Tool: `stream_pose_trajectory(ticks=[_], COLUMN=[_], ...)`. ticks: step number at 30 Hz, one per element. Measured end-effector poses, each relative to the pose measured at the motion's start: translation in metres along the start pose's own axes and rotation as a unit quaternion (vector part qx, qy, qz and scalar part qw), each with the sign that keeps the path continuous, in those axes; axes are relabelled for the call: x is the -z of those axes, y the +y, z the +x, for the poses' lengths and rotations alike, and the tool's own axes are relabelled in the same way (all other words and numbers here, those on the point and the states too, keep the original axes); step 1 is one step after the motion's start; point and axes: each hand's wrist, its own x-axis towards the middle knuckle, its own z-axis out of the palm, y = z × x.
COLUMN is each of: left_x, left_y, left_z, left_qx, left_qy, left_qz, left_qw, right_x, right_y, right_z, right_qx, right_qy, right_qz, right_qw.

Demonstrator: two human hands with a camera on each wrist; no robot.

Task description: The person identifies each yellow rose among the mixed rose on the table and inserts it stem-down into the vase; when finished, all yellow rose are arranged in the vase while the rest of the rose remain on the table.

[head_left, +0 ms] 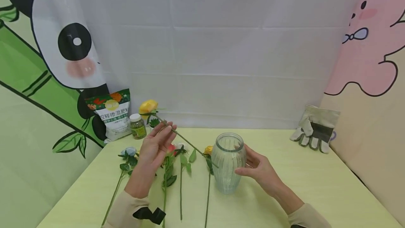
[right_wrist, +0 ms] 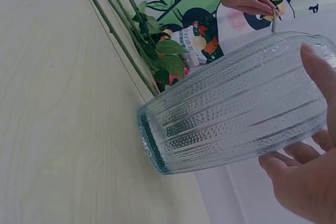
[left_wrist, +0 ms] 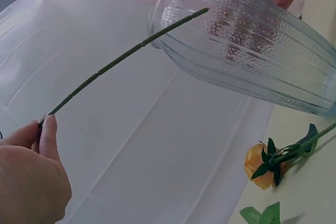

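My left hand (head_left: 159, 146) pinches the stem of a yellow artificial rose (head_left: 148, 107) between thumb and fingers. The bloom points up and left, and the green stem (left_wrist: 123, 56) slants down to the right. Its lower end overlaps the left side of a clear ribbed glass vase (head_left: 228, 164), below the rim; whether it touches the glass I cannot tell. My right hand (head_left: 261, 170) grips the upright vase from the right, thumb in front and fingers behind. Through the textured glass (right_wrist: 231, 108) no stem is seen inside.
Several flowers lie left of the vase, among them a blue one (head_left: 129, 151) and another yellow rose (head_left: 208, 150). At the back left stand a fertilizer bag (head_left: 114, 119) and a small white-capped jar (head_left: 137, 126). Work gloves (head_left: 316, 129) lean against the back right wall.
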Motion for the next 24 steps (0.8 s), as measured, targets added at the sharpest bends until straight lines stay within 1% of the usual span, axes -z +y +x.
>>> stream_pose_trajectory(ticks=[4, 6, 9, 12, 18, 24], left_x=[-0.001, -0.003, -0.006, -0.011, -0.023, -0.034], left_y=[0.008, 0.012, 0.017, 0.019, 0.018, 0.013], left_z=[-0.003, -0.003, -0.002, -0.001, 0.004, 0.006], left_qx=[-0.005, -0.004, -0.011, -0.014, -0.028, -0.042], left_qy=[-0.015, -0.027, -0.037, -0.04, -0.02, -0.016], left_qz=[-0.061, -0.091, -0.119, -0.147, -0.179, -0.167], left_qw=[0.998, 0.9955, 0.9922, 0.9882, 0.9833, 0.9849], right_x=[-0.001, -0.001, -0.001, 0.0, 0.0, -0.001], right_y=[0.0, 0.0, 0.001, 0.0, -0.001, -0.002], right_z=[0.0, 0.0, 0.0, 0.0, 0.001, 0.002], right_qx=[0.001, 0.002, 0.003, 0.002, -0.003, -0.003], right_qy=[0.0, 0.002, 0.005, 0.009, 0.011, 0.011], right_qz=[0.002, 0.002, 0.0, -0.002, -0.005, -0.006], right_qw=[1.0, 1.0, 1.0, 1.0, 1.0, 1.0])
